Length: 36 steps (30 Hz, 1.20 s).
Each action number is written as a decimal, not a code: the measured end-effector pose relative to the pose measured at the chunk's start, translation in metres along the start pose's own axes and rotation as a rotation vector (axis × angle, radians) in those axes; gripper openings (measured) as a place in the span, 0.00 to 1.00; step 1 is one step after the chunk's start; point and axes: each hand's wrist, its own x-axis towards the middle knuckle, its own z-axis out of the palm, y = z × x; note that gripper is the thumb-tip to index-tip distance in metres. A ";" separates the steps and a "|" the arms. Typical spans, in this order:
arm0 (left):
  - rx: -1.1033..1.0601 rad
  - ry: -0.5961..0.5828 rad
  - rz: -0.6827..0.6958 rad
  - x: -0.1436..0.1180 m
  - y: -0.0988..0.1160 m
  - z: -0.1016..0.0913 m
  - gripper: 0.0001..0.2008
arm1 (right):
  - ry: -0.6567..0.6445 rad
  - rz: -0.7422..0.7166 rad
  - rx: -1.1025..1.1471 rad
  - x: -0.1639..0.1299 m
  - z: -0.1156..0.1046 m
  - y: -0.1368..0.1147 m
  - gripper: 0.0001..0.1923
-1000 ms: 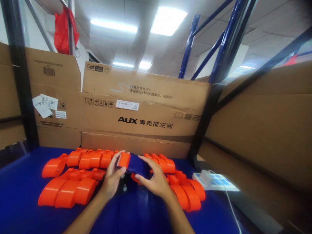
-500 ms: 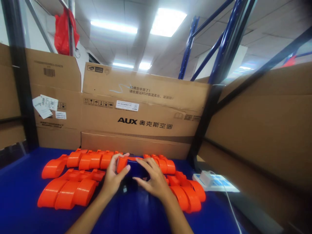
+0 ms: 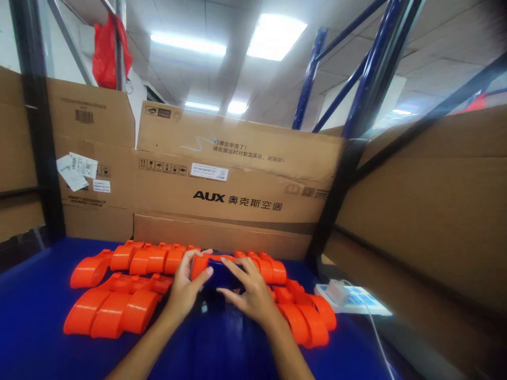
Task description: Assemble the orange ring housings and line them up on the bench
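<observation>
Behind hands: carton printed "AUX".

The scene is seen from one head camera, pointed forward and down, close to the blue table.

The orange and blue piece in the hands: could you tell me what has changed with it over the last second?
The orange and blue piece was tipped down and pressed lower, so less of its blue face shows. The right hand moved from its side onto its top, fingers spread. The left hand kept its grip on the orange end. The orange parts on the blue table and the cardboard boxes stayed put.
</observation>
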 end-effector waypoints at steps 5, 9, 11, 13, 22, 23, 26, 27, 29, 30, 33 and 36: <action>0.037 -0.009 0.021 0.001 -0.002 -0.001 0.19 | 0.017 -0.019 -0.017 0.000 0.000 0.000 0.36; 0.062 0.000 0.045 0.001 0.000 0.000 0.19 | 0.008 -0.007 -0.015 0.001 -0.001 -0.002 0.35; 0.078 0.007 0.061 0.000 0.001 0.000 0.19 | 0.003 0.012 0.004 0.001 -0.002 -0.004 0.35; 0.075 -0.006 0.064 -0.001 0.001 0.000 0.19 | 0.005 0.036 0.040 0.001 -0.003 -0.006 0.35; -0.197 -0.109 -0.001 -0.012 -0.001 -0.003 0.25 | 0.186 0.205 0.350 0.006 -0.010 -0.012 0.21; -0.211 -0.152 -0.020 -0.013 0.000 -0.003 0.26 | 0.192 0.223 0.402 0.006 -0.010 -0.012 0.19; -0.173 -0.260 -0.076 -0.015 -0.001 -0.003 0.28 | 0.148 0.290 0.541 0.005 -0.009 -0.012 0.18; -0.156 -0.261 -0.089 -0.015 -0.001 -0.003 0.27 | 0.130 0.313 0.572 0.005 -0.008 -0.011 0.18; -0.141 -0.201 -0.109 -0.013 -0.004 -0.002 0.25 | 0.108 0.341 0.620 0.004 -0.005 -0.010 0.19; -0.142 -0.151 -0.115 -0.012 -0.005 -0.001 0.25 | 0.101 0.338 0.646 0.004 -0.004 -0.009 0.21; -0.202 0.017 -0.137 -0.006 -0.006 0.002 0.23 | 0.074 0.262 0.722 0.004 -0.004 -0.009 0.29; -0.297 0.195 -0.165 0.002 -0.003 0.001 0.20 | 0.066 0.171 0.631 0.005 -0.009 -0.012 0.35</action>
